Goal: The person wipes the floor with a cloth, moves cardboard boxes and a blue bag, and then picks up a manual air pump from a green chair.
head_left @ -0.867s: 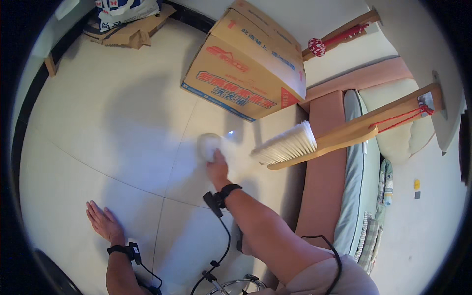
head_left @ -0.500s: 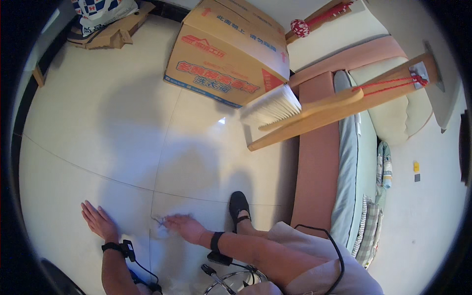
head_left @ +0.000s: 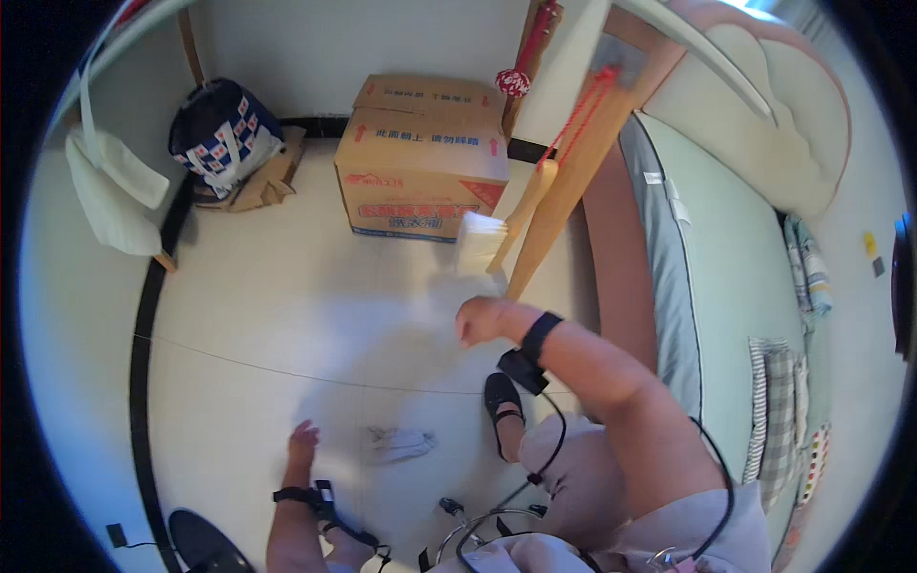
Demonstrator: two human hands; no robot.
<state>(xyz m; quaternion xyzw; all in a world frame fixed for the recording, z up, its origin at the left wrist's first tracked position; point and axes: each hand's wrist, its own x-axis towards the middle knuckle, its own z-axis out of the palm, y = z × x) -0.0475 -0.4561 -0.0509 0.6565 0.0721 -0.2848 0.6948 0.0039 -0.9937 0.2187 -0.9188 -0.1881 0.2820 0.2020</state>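
My right hand (head_left: 482,321) is raised in front of the hanging brush, its fingers curled in, with nothing visible in them. The brush (head_left: 523,215) has a wooden handle and pale bristles. It hangs by a red cord (head_left: 578,113) against a slanting wooden post (head_left: 571,170). Lower left, my left hand (head_left: 303,441) is over the floor, fingers loosely bent and apart, holding nothing visible. A crumpled pale cloth (head_left: 401,445) lies on the floor between my arms, touched by neither hand. Both wrists wear black straps with small devices.
A large cardboard box (head_left: 420,181) stands against the far wall. A patterned bag (head_left: 226,134) rests on flattened cardboard (head_left: 253,191) at far left. A bed (head_left: 735,277) fills the right side. My shoe (head_left: 503,406) is on the tiles; a chrome stool base (head_left: 478,535) is below me.
My right hand has left the cloth on the floor and risen toward the brush. My left hand's fingers have bent from a flat spread. The view has tilted up, showing more of the room.
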